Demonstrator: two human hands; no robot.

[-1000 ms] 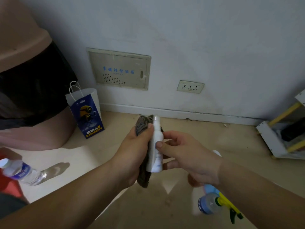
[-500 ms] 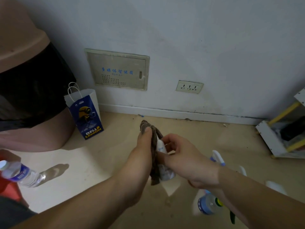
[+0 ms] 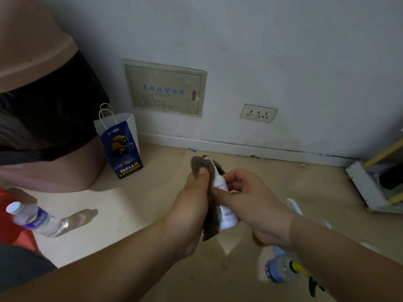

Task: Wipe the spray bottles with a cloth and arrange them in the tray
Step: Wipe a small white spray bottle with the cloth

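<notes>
Left hand [image 3: 192, 203] clamps the crumpled grey cloth [image 3: 209, 227] round the small white plastic spray bottle [image 3: 226, 216], right hand [image 3: 257, 205] pinches its body, mid-air over the pale floor [image 3: 130, 203]: best twist it, cover every side.

The white spray bottle [image 3: 227, 217] has been tipped off upright, its base swung down toward the right hand [image 3: 255, 203]. Its top, bare a second ago, has been wrapped in the grey cloth [image 3: 197, 163] (only the lower body is left showing), and the cloth has been folded over it by the left hand [image 3: 192, 205].
</notes>
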